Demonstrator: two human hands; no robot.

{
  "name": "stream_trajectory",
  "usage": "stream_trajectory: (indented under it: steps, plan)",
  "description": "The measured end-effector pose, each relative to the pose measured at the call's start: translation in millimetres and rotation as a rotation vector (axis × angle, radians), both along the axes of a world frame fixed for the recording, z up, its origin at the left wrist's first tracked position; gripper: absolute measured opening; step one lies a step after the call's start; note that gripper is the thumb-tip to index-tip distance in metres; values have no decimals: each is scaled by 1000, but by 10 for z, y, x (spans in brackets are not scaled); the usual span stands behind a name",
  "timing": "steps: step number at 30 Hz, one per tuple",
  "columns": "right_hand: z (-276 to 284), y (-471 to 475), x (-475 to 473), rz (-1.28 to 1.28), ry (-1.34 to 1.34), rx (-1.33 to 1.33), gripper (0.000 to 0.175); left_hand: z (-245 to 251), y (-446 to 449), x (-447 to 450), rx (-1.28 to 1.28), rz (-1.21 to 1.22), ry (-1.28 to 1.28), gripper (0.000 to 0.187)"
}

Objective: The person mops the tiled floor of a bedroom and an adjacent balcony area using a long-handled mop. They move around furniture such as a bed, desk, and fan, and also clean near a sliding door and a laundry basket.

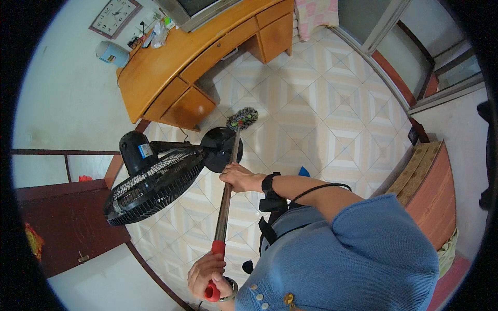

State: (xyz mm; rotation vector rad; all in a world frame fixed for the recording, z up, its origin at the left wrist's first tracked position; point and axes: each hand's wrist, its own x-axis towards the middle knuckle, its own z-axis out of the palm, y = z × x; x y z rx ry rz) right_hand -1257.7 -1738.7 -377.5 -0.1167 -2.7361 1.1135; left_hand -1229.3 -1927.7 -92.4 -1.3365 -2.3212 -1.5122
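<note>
A mop with a steel pole [224, 214] runs from the bottom of the view up to a grey-and-white chenille head [242, 117] at the floor. My left hand [208, 274] is wrapped around the red plastic grip [218, 248] near its lower end. Farther along, my right hand [242, 178] holds the bare steel part of the pole. Left of the pole stands a black pedestal fan [155, 186]. Its round base [214, 155] is partly hidden behind the pole, and the mop head lies just beyond that base.
A wooden desk [163, 66] stands along the wall, bearing a television [194, 11] and a plastic bag [159, 35]. Pale patterned tiles [295, 116] cover the floor. A blue piece [304, 172] shows beside my right forearm. Right are a wooden piece of furniture [428, 194] and sliding doors [389, 31].
</note>
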Motion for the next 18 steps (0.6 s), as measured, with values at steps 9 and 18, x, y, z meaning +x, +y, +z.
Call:
stream_trajectory:
  steps: [9, 18]
  plan:
    - [251, -31, 544, -30, 115, -160, 41, 533, 136, 43, 107, -239, -43, 45]
    - [172, 188, 1438, -217, 209, -173, 31, 297, 293, -33, 243, -288, -287, 44]
